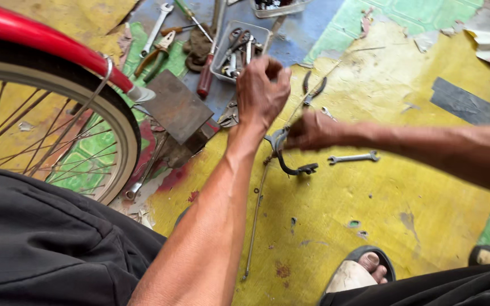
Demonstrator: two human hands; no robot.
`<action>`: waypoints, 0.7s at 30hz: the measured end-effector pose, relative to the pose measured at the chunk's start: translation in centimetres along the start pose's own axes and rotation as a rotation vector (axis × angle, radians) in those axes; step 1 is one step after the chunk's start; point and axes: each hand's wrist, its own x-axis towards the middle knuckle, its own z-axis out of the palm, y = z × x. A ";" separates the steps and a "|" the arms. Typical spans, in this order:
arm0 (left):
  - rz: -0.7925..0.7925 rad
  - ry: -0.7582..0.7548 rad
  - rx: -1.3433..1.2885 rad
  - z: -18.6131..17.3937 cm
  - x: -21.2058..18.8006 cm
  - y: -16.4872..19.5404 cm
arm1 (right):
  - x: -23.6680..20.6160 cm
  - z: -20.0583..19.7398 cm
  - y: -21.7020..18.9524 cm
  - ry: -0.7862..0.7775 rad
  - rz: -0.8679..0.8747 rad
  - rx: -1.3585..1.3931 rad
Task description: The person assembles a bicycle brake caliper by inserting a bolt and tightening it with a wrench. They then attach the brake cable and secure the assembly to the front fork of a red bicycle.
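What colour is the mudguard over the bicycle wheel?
The mudguard is red; the head view shows it at the upper left, above the wheel.

Bright even daylight, slight motion blur

Black brake arm (288, 161) with its cable (254, 218)

The curved arm hangs above the yellow floor, mid-scene; the thin cable trails down toward the near side.

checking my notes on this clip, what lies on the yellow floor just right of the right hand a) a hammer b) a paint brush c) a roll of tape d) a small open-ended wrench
d: a small silver wrench lies flat on the yellow floor just past the right hand, which pinches the black brake caliper.
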 end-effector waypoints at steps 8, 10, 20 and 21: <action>-0.234 0.161 0.103 -0.9 -4.9 -2.5 | 0.1 6.1 0.8 -0.059 0.412 0.223; -0.349 0.168 0.159 -0.9 -6.4 -3.1 | 0.8 6.4 1.4 -0.017 0.385 0.204; -0.355 -0.047 0.107 2.4 -13.5 -5.4 | 1.0 7.2 2.3 0.097 0.482 0.430; -0.452 -0.110 0.065 2.8 -13.1 -5.2 | 1.0 6.5 2.3 0.108 0.480 0.440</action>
